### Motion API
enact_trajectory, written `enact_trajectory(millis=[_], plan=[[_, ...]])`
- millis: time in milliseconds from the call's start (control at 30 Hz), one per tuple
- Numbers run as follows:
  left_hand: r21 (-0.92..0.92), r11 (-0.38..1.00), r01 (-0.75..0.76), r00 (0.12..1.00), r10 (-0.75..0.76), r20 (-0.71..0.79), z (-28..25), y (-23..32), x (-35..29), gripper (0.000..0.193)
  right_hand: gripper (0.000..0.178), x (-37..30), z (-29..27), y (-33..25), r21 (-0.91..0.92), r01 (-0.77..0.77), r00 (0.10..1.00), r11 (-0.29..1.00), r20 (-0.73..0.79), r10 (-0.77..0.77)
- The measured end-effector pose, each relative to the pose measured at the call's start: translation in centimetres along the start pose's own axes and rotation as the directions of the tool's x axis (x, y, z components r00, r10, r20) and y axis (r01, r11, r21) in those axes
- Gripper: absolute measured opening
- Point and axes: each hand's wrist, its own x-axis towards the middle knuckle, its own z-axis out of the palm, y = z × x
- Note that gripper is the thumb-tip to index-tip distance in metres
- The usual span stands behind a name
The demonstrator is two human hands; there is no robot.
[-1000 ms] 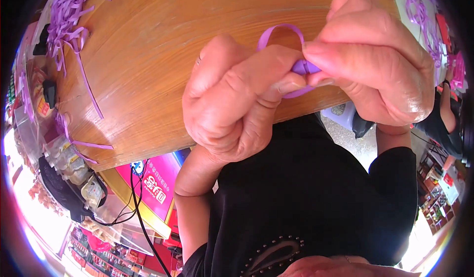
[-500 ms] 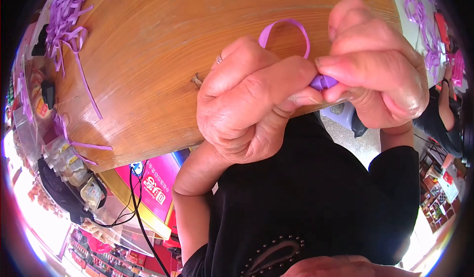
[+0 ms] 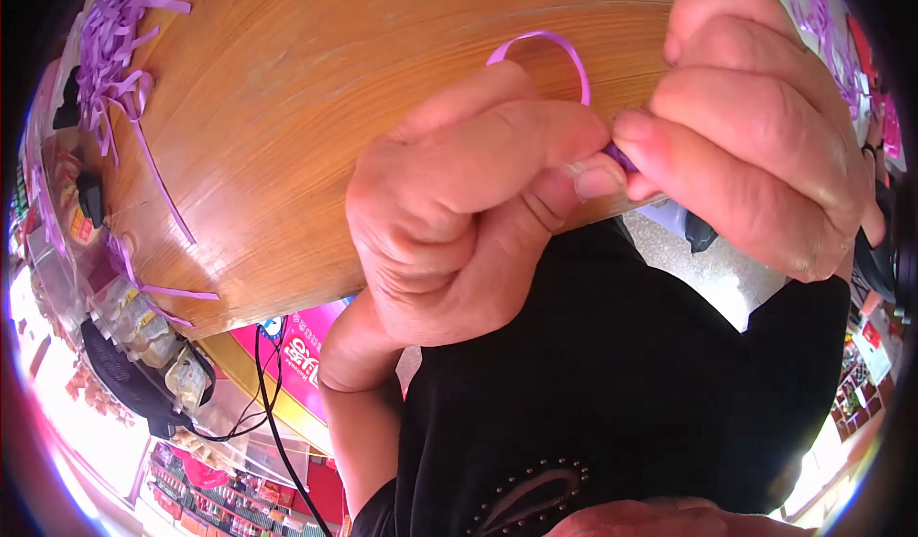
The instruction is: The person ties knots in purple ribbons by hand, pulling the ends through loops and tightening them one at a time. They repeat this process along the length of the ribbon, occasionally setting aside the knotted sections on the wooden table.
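Observation:
A flat purple ribbon [image 3: 581,66] arches in a loop behind my fingers, above the wooden tabletop [image 3: 316,87]. My left hand [image 3: 445,217] is closed, its thumb and forefinger pinching the ribbon. Close against it, my right hand [image 3: 755,140] pinches the same ribbon between thumb and fingertip, its other fingers curled. Between the two pinches only a small dark purple bit shows; the fingertips cover the rest of the folded part.
A heap of cut purple ribbons [image 3: 113,35] lies at the table's far left, with strands trailing along that edge. Below it are a black device [image 3: 129,374] with cables and a pink panel [image 3: 304,350]. More purple ribbons [image 3: 818,21] lie on a pale surface at the far right.
The folded purple piece between my fingertips was plainer to see before and is now mostly covered. My right hand has come up and right; my left has shifted a little left.

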Motion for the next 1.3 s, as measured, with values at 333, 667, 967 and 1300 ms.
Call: enact_trajectory(millis=[333,667,967,1300], plan=[[-0.338,0.941,-0.006,0.999,-0.011,-0.049,1.0,-2.2,1.0,0.012,0.029,0.7,-1.6,1.2,0.07,-0.079,0.997,0.994,-0.007,0.079],[-0.213,0.976,-0.039,0.994,0.016,-0.108,0.6,-2.1,0.8,0.015,0.034,1.8,-3.0,0.1,-0.084,-0.067,0.981,0.994,0.176,0.081],[-0.097,0.988,-0.119,0.988,0.109,-0.106,0.3,-1.8,0.9,0.012,0.025,1.1,-1.3,1.1,-0.157,0.049,0.998,0.986,0.032,-0.045],[0.116,0.986,-0.116,0.982,0.131,-0.133,0.1,-1.2,0.7,0.01,0.015,2.5,-1.6,-1.1,-0.314,-0.003,0.996,0.949,0.087,0.032]])
